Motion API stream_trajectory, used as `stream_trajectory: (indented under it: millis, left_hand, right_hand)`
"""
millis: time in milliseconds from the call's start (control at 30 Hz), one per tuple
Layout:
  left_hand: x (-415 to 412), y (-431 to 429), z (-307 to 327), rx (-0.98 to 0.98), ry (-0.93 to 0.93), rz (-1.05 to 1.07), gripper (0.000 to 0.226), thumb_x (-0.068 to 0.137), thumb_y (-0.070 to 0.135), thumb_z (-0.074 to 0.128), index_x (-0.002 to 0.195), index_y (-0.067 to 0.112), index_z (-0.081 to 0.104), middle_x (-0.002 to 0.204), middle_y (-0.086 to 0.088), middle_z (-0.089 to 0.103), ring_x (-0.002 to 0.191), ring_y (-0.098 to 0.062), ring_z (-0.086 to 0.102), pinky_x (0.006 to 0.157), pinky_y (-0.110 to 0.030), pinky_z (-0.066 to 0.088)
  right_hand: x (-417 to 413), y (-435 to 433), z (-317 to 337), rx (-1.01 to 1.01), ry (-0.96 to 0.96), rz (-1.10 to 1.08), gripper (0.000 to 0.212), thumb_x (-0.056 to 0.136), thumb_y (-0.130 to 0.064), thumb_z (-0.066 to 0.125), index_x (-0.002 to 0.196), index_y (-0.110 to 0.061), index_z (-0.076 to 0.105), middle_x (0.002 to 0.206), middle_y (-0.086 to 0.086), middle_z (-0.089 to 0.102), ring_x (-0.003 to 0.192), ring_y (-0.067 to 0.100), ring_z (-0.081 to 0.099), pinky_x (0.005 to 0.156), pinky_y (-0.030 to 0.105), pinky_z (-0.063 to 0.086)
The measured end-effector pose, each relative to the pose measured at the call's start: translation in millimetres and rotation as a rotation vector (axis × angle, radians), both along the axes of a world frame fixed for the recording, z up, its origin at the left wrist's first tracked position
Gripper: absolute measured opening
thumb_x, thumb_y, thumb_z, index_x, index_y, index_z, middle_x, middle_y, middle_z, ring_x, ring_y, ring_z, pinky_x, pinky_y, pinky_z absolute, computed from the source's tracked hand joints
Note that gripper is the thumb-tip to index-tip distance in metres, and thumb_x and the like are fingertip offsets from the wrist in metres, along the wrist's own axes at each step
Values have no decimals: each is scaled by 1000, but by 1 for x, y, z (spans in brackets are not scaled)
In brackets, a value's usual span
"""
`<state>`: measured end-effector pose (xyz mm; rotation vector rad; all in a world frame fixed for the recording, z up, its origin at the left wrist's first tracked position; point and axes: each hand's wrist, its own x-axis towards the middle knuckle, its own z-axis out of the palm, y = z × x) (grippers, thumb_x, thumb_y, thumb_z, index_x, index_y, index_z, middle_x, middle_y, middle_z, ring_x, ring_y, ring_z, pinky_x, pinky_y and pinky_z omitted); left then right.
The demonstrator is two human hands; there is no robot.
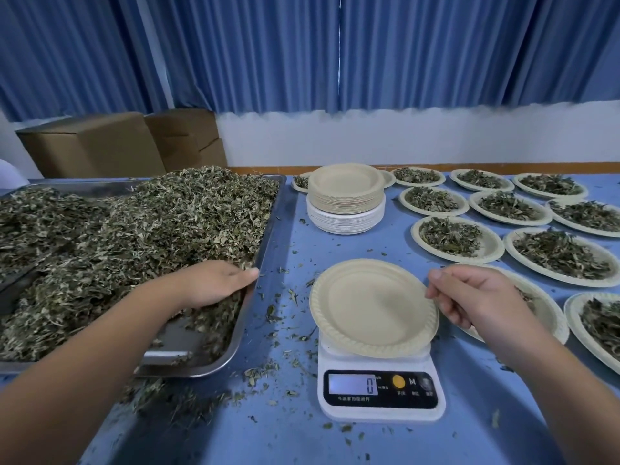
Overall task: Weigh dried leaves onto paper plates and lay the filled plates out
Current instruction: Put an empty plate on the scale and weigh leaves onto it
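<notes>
Head view: a crumb-strewn blue table point(503, 414) carries a scale point(380, 387) with an empty paper plate point(369, 307) on top. The right hand point(476, 300), loosely curled, touches its rim. The left hand point(214, 283) lies palm-down on dried leaves point(151, 229) in a tray point(265, 236), grip unclear. Beyond are filled plates point(456, 234) and blue curtains point(402, 52).

Bare bench point(292, 236) is running open between the left grip point(214, 283) and the right grip point(469, 297); the tray wall point(268, 236) is rising just right of the left grip; the scale point(379, 411) and empty plate point(369, 307) are sitting just left of the right grip; filled plates point(458, 238) are crowding its right and far side.
</notes>
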<state>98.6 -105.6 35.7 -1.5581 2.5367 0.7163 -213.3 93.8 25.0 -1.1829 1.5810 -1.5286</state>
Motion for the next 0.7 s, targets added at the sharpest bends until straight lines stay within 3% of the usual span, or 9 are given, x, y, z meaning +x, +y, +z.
stream_trajectory:
  millis: [33,67,100,133,200,267,433,600,700]
  left_hand:
    - [5,5,1,-45,26,0,83,80,72,28,123,9,59,107,-4,72,105,-7,58,88,-33,50]
    - [10,11,1,-85,34,6,79,78,73,29,117,12,63,80,2,73,69,0,64,72,-28,51]
    - [15,17,1,-120,35,9,76,78,72,28,116,19,67,75,6,70,57,-4,51,69,-26,50]
    - [19,23,0,-144,26,7,75,80,72,27,123,23,64,94,4,72,83,-7,66,79,-27,50]
    - [25,37,-4,-125,-20,-16,79,80,73,22,140,30,48,141,4,53,126,-13,50,105,-31,36]
    - [28,53,-8,-55,-51,-53,86,75,78,16,147,34,36,153,9,35,138,-12,34,112,-32,24]
    - [35,84,-17,-64,15,-33,85,75,79,20,144,34,40,146,13,45,127,-8,45,101,-26,34]
    - [39,110,-26,-338,46,21,60,89,66,22,132,38,52,119,16,57,103,-5,53,86,-29,45]
    - [40,114,-29,-401,77,30,70,82,71,14,129,38,53,113,16,56,100,-5,52,84,-30,46]
  right_hand:
    - [0,0,0,1,-1,-1,36,92,-15,59,57,-8,66,49,6,46,42,10,39,38,15,31]
    - [1,0,0,2,0,-3,37,92,-15,59,57,-8,66,49,6,46,42,10,39,38,14,31]
    - [1,0,0,2,2,-4,37,92,-15,59,57,-8,66,49,6,46,42,10,39,38,14,31]
    - [2,0,0,0,3,-5,37,92,-15,59,57,-9,66,48,5,46,42,10,38,38,14,31]
    - [2,1,0,-7,4,-8,37,93,-14,59,57,-9,66,48,5,46,42,10,38,38,14,31]
    - [3,2,-1,-11,10,-9,37,92,-14,59,57,-9,66,48,4,46,41,10,38,38,14,31]
    - [4,2,-1,-18,25,-7,36,92,-15,60,57,-8,66,48,5,46,42,9,38,38,14,32]
    - [4,1,-3,-20,38,-3,36,92,-16,60,58,-9,67,48,4,46,41,8,38,38,14,32]
    - [4,1,-4,-21,55,-3,35,93,-17,60,59,-10,67,48,4,47,42,9,39,39,14,32]
